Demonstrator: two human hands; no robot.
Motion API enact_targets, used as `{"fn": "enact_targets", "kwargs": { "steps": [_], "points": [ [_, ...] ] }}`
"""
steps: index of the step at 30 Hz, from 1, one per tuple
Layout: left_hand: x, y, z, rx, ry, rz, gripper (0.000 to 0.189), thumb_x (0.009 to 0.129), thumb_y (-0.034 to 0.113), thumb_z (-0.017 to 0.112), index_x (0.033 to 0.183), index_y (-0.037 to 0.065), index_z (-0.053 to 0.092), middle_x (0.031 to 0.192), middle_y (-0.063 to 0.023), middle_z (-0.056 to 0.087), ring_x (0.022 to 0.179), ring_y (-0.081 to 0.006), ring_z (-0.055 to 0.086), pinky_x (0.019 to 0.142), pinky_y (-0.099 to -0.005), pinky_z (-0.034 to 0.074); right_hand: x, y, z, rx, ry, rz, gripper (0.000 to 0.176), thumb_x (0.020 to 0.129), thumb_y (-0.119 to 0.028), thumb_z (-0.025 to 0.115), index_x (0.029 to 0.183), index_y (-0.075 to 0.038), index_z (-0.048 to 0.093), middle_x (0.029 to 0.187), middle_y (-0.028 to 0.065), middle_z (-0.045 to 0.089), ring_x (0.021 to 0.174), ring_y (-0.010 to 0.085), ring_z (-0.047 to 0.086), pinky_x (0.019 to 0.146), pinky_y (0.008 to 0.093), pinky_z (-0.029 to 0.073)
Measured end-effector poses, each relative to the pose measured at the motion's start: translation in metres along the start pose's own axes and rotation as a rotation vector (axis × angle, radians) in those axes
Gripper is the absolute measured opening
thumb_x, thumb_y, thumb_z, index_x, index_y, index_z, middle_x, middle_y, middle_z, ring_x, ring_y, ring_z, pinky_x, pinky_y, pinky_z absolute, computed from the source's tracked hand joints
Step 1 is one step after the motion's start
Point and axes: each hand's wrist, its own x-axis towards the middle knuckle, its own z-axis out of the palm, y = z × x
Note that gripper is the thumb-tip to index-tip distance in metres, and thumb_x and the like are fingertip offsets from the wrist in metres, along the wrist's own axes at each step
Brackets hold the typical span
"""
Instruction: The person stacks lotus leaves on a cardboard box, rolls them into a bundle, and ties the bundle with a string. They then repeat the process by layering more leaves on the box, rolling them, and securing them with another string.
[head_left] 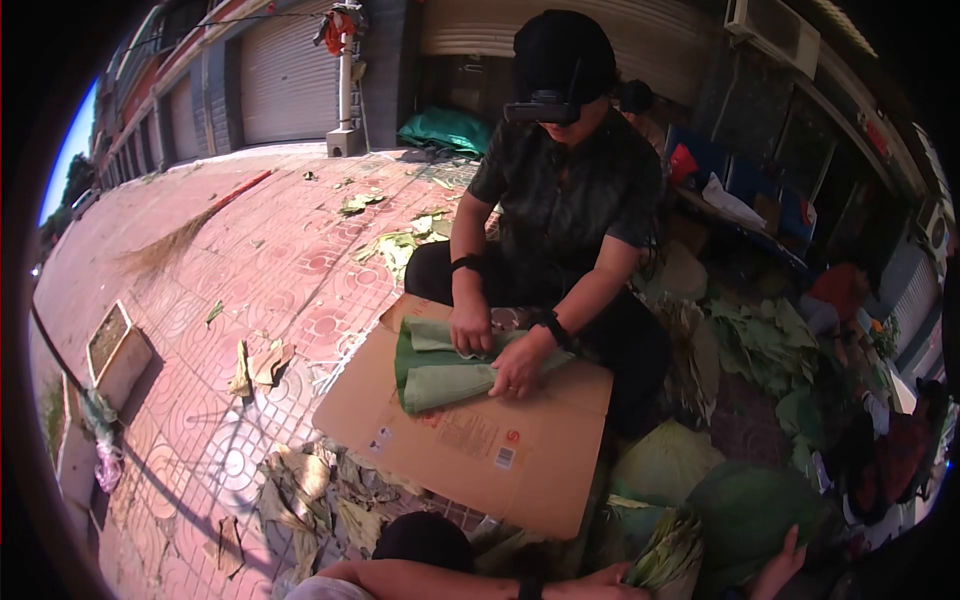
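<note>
My left hand [592, 584] reaches in at the bottom edge, a black band on its wrist, with its fingers closed on a folded, crinkled lotus leaf [668, 553]. To its right, my right hand [778, 570] is at the edge of a broad dark green lotus leaf [752, 508], gripping it; part of this hand is cut off by the frame. A paler, yellowish-green leaf [665, 462] lies just beyond. Across from me, a co-worker's two hands [500, 350] press on a stack of folded green leaves [445, 385] on a flattened cardboard sheet [470, 470].
Dry leaf scraps [315, 495] litter the tiled pavement [200, 400] beside the cardboard. More large leaves [765, 340] are piled at the right. A broom [190, 230] and a planter box [118, 345] stand left. Another person [840, 295] sits at the far right.
</note>
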Motion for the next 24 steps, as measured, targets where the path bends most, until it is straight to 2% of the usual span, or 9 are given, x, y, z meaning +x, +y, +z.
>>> {"fn": "enact_targets", "kwargs": {
  "steps": [7,10,12,13,15,17,19,22,24],
  "points": [
    [0.001,0.0,-0.001,-0.019,-0.036,-0.027,0.015,0.082,0.012,0.066,0.094,0.004,0.061,0.067,0.0042,0.051,0.06,-0.007,0.044,0.051,-0.0257,0.035,-0.005,-0.005,0.004,0.032,0.003,-0.016,0.04,0.092,-0.016,0.06,0.122,0.01,0.055,0.12,0.0157,0.061,0.099,0.0233,0.055,0.092,0.0339,0.042],
    [0.0,-0.012,0.001,0.094,0.208,-0.058,0.024,0.083,0.012,0.065,0.103,0.0,0.061,0.076,-0.0001,0.058,0.071,-0.0101,0.052,0.062,-0.0265,0.042,0.019,0.033,-0.003,0.235,-0.006,-0.029,0.037,0.095,-0.019,0.054,0.121,0.007,0.053,0.115,0.0128,0.06,0.099,0.0197,0.058,0.087,0.0325,0.046],
    [-0.007,-0.004,0.003,-0.026,0.164,0.011,0.028,0.084,0.013,0.065,0.107,-0.002,0.062,0.088,-0.0035,0.063,0.083,-0.0122,0.056,0.073,-0.0276,0.045,0.013,0.028,-0.005,0.289,-0.157,-0.014,0.038,0.095,-0.019,0.054,0.124,0.005,0.053,0.119,0.0122,0.059,0.102,0.0188,0.057,0.087,0.0304,0.045],
    [-0.008,0.002,0.006,-0.082,0.086,0.023,0.03,0.085,0.013,0.065,0.109,-0.003,0.062,0.093,-0.0052,0.065,0.089,-0.0132,0.057,0.078,-0.0281,0.046,0.013,0.032,-0.005,0.263,-0.136,-0.067,0.034,0.096,-0.018,0.053,0.121,0.005,0.055,0.114,0.0104,0.061,0.098,0.0172,0.057,0.085,0.0298,0.045],
    [-0.01,0.013,0.002,-0.086,0.003,-0.25,0.029,0.085,0.014,0.065,0.109,-0.002,0.065,0.106,-0.0069,0.066,0.098,-0.0136,0.058,0.085,-0.0293,0.046,0.008,0.031,-0.002,0.217,-0.09,-0.082,0.024,0.097,-0.013,0.052,0.113,0.004,0.058,0.104,0.0062,0.063,0.089,0.0112,0.057,0.081,0.026,0.044],
    [-0.016,0.033,0.014,-0.069,0.007,-0.18,0.024,0.087,0.015,0.063,0.104,-0.002,0.068,0.108,-0.0071,0.066,0.1,-0.0133,0.058,0.087,-0.0306,0.046,0.008,0.032,0.0,0.234,-0.07,-0.093,0.021,0.097,-0.01,0.051,0.11,0.003,0.06,0.101,0.0033,0.065,0.09,0.0091,0.056,0.082,0.0257,0.044],
    [-0.015,0.031,0.01,0.025,0.01,-0.221,0.028,0.089,0.016,0.059,0.109,-0.002,0.066,0.111,-0.0076,0.065,0.104,-0.0149,0.058,0.091,-0.0304,0.044,0.007,0.028,0.001,0.315,-0.075,-0.034,0.021,0.097,-0.01,0.051,0.11,0.003,0.061,0.102,0.0032,0.065,0.09,0.0092,0.057,0.082,0.0257,0.045],
    [-0.01,0.022,0.005,0.046,0.076,-0.407,0.031,0.091,0.017,0.056,0.114,-0.003,0.063,0.117,-0.0097,0.063,0.109,-0.0177,0.058,0.097,-0.0302,0.041,0.009,0.029,-0.001,0.282,-0.084,-0.055,0.021,0.095,-0.01,0.053,0.111,0.002,0.061,0.104,0.0034,0.065,0.091,0.01,0.058,0.082,0.0263,0.046],
    [-0.012,0.023,0.005,0.206,0.026,-0.293,0.033,0.089,0.016,0.057,0.116,-0.001,0.061,0.119,-0.0117,0.063,0.111,-0.0206,0.058,0.097,-0.0315,0.042,0.009,0.031,-0.001,0.285,-0.077,-0.057,0.021,0.095,-0.01,0.053,0.111,0.001,0.062,0.103,0.003,0.065,0.09,0.0097,0.058,0.081,0.026,0.046]
  ]
}}
